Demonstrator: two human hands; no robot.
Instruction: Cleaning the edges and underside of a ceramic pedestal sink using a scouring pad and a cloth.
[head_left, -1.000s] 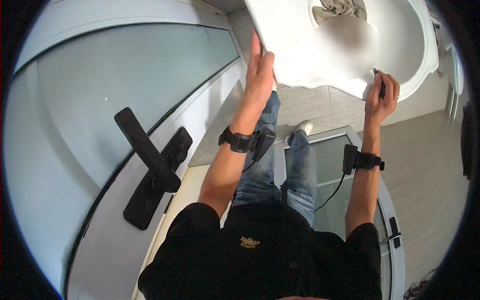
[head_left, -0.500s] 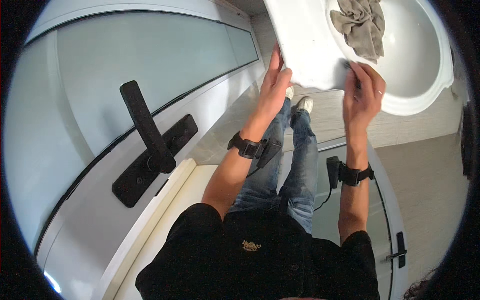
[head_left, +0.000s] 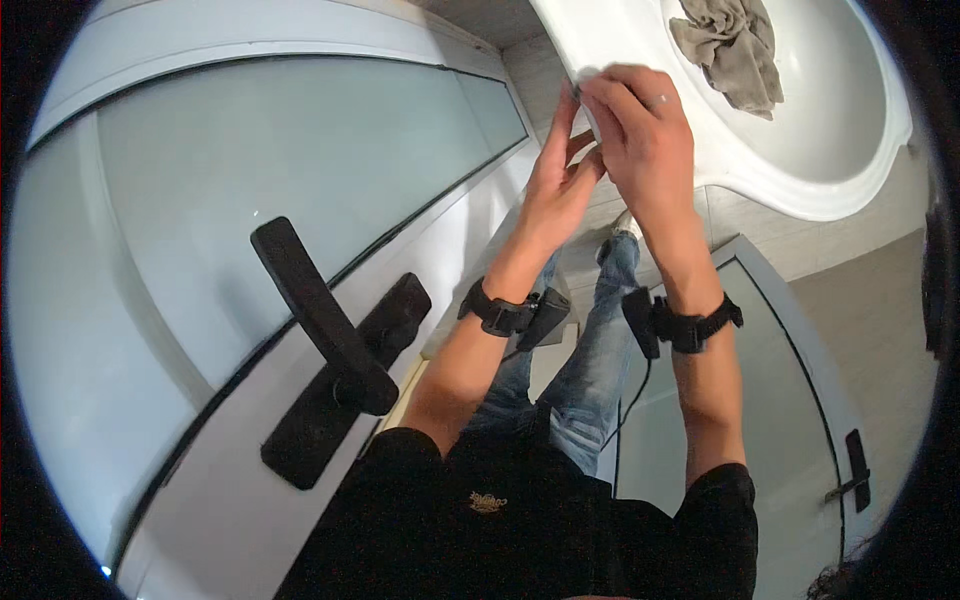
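Observation:
The white washbasin counter [head_left: 735, 155] reaches in from the top right, with a crumpled grey-brown cloth [head_left: 728, 50] lying in its bowl. My right hand [head_left: 648, 135] is over the counter's left edge, its fingertips pinched together. A small dark thing shows at those fingertips, too small and covered to name. Just left of it, my left hand [head_left: 560, 185] is beside the counter edge with thumb and fingers apart. Its index fingertip comes up to the right fingertips and the small dark thing. Both wrists carry black straps with small black devices.
A frosted glass door [head_left: 270, 180] with a black lever handle [head_left: 325, 320] stands close on my left. Another glass-panelled door [head_left: 730, 390] with a dark handle [head_left: 855, 475] is at lower right. Tiled floor [head_left: 770, 245] lies below the basin.
My right hand has moved left across the counter to its left edge, beside my left hand. The door, the basin and the cloth have shifted slightly in view.

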